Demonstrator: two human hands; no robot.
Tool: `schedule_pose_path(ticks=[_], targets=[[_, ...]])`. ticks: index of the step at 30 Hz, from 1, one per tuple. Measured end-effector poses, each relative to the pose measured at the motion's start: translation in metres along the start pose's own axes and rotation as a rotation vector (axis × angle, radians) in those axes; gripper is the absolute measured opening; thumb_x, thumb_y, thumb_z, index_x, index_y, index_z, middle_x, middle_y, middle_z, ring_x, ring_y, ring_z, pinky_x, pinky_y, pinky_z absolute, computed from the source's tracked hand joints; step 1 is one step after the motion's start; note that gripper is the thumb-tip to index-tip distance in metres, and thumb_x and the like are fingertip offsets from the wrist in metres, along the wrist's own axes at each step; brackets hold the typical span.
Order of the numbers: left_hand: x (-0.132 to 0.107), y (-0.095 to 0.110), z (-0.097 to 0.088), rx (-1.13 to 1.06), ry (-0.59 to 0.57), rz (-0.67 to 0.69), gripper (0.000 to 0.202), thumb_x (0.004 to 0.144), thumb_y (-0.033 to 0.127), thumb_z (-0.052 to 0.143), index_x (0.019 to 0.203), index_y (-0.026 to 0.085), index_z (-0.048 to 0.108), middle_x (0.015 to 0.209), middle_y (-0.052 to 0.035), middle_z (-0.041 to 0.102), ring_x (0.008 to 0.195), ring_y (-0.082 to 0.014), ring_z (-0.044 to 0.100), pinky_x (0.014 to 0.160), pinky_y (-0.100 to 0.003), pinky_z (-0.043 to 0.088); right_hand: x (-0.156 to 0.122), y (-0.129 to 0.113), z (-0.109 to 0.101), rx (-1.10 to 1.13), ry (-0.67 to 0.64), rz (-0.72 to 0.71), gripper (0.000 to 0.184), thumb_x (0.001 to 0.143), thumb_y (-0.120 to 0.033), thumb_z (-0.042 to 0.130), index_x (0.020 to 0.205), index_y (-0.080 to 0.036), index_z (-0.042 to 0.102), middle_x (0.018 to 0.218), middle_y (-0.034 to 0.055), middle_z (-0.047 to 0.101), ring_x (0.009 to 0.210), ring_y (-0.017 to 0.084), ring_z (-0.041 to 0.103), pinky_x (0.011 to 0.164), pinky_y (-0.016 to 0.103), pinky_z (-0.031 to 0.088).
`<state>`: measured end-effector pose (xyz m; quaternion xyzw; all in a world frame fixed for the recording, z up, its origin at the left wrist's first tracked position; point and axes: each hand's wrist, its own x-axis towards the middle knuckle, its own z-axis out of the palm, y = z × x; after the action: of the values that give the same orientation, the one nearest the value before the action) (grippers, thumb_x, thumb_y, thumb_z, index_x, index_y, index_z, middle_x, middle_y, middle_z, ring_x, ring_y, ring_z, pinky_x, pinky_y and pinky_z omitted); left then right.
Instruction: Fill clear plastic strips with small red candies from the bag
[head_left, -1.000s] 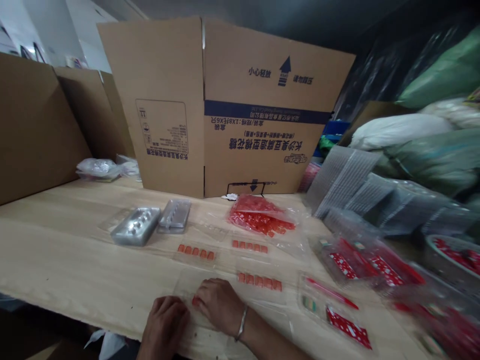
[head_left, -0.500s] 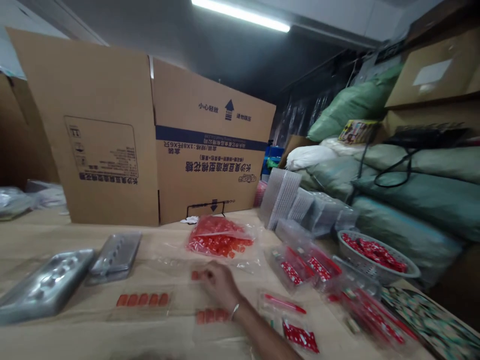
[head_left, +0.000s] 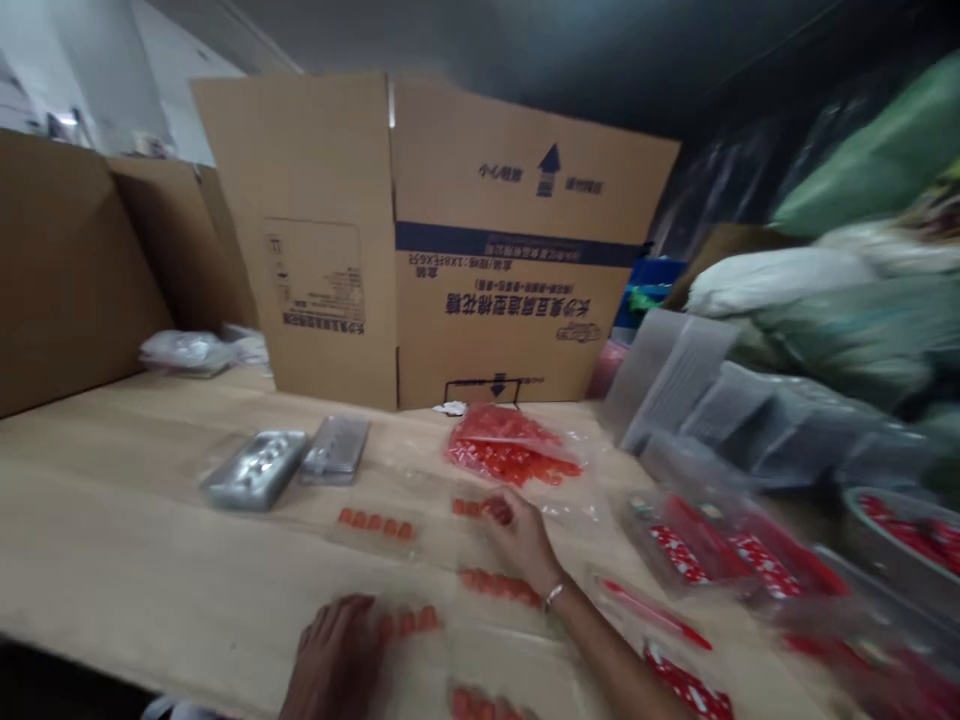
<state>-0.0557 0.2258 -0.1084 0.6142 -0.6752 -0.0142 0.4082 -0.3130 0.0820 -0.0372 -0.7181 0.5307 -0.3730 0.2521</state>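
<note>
While a row of small orange blocks runs leftward from the right hand, can't tell its grip or the left hand's.

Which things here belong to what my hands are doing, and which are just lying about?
Likely in use:
right hand, at the orange pieces
left hand, beside another row
bag of red pieces

Away from hands, probably lying about:
printed cardboard box
sacks
red dotted packets

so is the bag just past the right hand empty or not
Not empty: red pieces show heaped inside the plastic bag; exact fill is unclear.
</note>
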Motion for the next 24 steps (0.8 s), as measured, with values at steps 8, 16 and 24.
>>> schedule_pose_path(ticks=[8,16,24], targets=[[-0.004,-0.013,-0.008,-0.291,0.007,-0.279,0.041,0.074,0.029,0.049,0.113,0.016,0.049,0.096,-0.0091,0.069,0.088,-0.0224,0.067,0.078,-0.036,0.056,-0.069,-0.091,0.1,-0.294,-0.47,-0.6,0.015,0.086,-0.015,0.05,0.096,-0.015,0.061,0.096,0.0063,0.065,0.087,0.019,0.06,0.075,0.029,0.048],[0.009,0.0,-0.009,-0.19,0.006,-0.215,0.033,0.074,0.031,0.05,0.101,0.015,0.059,0.087,-0.011,0.071,0.078,-0.0226,0.069,0.07,-0.037,0.059,-0.072,-0.086,0.088,-0.253,-0.539,-0.5,0.011,0.084,-0.015,0.053,0.088,-0.018,0.064,0.091,0.0027,0.066,0.087,0.015,0.059,0.077,0.024,0.045],[0.016,0.006,-0.024,-0.341,-0.084,-0.066,0.023,0.072,0.022,0.054,0.093,0.02,0.064,0.087,-0.0061,0.071,0.082,-0.0187,0.068,0.072,-0.026,0.058,-0.072,-0.083,0.09,-0.14,-0.576,-0.489,0.01,0.075,-0.016,0.064,0.085,-0.018,0.064,0.088,0.0009,0.065,0.084,0.014,0.059,0.076,0.022,0.044]])
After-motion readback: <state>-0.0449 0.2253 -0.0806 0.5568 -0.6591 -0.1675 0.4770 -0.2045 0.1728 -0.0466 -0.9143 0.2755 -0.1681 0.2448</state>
